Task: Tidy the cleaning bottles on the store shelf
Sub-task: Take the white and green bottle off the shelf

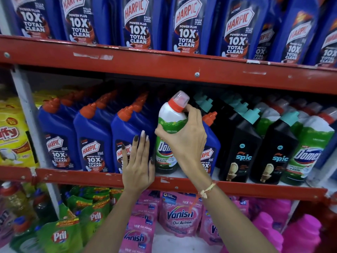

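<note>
A green-and-white Domex bottle (168,123) with a red cap stands on the middle shelf (102,177) among blue Harpic bottles. My right hand (184,137) is shut around its neck and shoulder, covering part of the label. My left hand (137,161) lies flat with fingers spread against the blue Harpic bottle (127,132) just left of the Domex, its palm over the shelf's red front edge. Another blue Harpic bottle (209,148) stands right of the Domex, partly hidden behind my right wrist.
Black Spic bottles (242,148) and more Domex bottles (310,150) fill the shelf's right side. Large Harpic bottles (138,24) line the upper shelf. Pink Vanish pouches (180,216) and green Pril pouches (62,234) sit below. A yellow pack (12,139) is at far left.
</note>
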Motion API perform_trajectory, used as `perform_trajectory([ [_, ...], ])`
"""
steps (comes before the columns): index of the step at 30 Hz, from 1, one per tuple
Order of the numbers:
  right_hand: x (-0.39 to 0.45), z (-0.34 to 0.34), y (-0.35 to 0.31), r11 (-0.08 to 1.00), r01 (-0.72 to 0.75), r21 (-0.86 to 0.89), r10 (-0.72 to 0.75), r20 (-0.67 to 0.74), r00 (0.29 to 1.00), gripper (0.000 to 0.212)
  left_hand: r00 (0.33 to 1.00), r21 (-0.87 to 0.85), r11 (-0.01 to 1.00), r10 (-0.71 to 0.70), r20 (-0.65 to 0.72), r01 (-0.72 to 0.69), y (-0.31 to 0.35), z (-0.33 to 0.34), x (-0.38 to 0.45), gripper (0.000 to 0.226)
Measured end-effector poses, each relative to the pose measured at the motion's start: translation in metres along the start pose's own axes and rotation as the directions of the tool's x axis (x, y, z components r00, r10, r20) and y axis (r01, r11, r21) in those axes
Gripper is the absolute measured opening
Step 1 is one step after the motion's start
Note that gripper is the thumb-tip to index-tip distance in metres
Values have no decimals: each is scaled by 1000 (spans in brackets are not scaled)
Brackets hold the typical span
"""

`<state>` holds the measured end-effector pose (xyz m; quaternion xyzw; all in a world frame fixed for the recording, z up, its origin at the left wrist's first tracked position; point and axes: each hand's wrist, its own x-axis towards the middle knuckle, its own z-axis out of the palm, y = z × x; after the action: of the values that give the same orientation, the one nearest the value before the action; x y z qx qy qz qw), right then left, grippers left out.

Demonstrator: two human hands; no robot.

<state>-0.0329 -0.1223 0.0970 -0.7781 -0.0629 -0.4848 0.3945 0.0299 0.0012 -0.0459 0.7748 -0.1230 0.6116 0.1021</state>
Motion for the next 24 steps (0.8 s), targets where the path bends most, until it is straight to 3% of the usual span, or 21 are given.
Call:
perform_trajectory([
  [8, -7, -59, -8, 999, 1, 50, 1, -49, 999, 66, 1000, 0, 1000, -12, 0, 12, 0, 1, -1, 57],
  [17, -65, -77, 34, 996, -92, -13, 93, 59, 994, 71, 1000, 56, 998, 1, -14, 0, 2, 4, -1, 56],
  [24, -122, -69, 78, 992, -71, -103, 90, 193, 977, 67, 999, 80, 996, -34, 9, 33, 7, 1, -3, 57],
])
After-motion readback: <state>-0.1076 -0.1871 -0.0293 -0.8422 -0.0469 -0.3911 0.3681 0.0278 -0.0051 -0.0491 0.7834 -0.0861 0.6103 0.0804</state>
